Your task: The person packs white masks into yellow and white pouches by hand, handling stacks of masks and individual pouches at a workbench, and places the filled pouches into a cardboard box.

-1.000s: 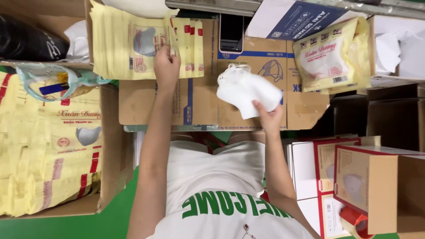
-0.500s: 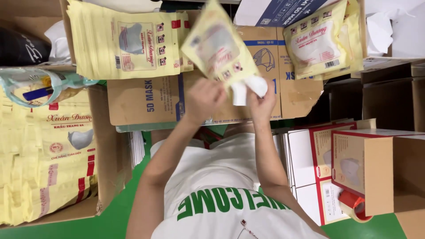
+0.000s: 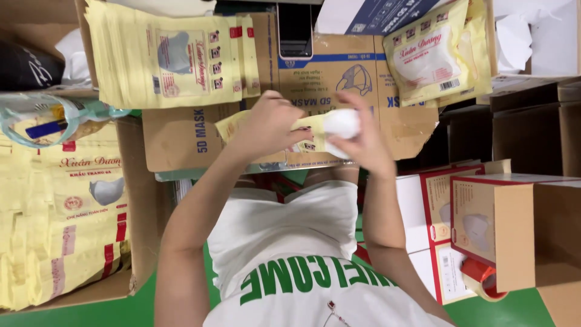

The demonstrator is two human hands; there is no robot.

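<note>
While the left hand (image 3: 266,124) grips a yellow pouch (image 3: 302,130), the right hand (image 3: 363,142) pushes white masks (image 3: 340,123) in; sealing likely follows, toward the stack (image 3: 169,54) at ten o'clock.

Your left hand (image 3: 269,124) grips a yellow pouch (image 3: 302,130) while your right hand (image 3: 363,142) presses white masks (image 3: 341,123) into it. A stack of yellow pouches (image 3: 169,57) lies at eleven o'clock.

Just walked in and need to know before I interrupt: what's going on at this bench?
A person in a white shirt is working over a brown cardboard box. The left hand holds a yellow pouch by its mouth, while the right hand pushes a white folded bundle into it. The bundle looks only partly in. A stack of empty yellow pouches lies at upper left, and filled pouches lie at upper right.
</note>
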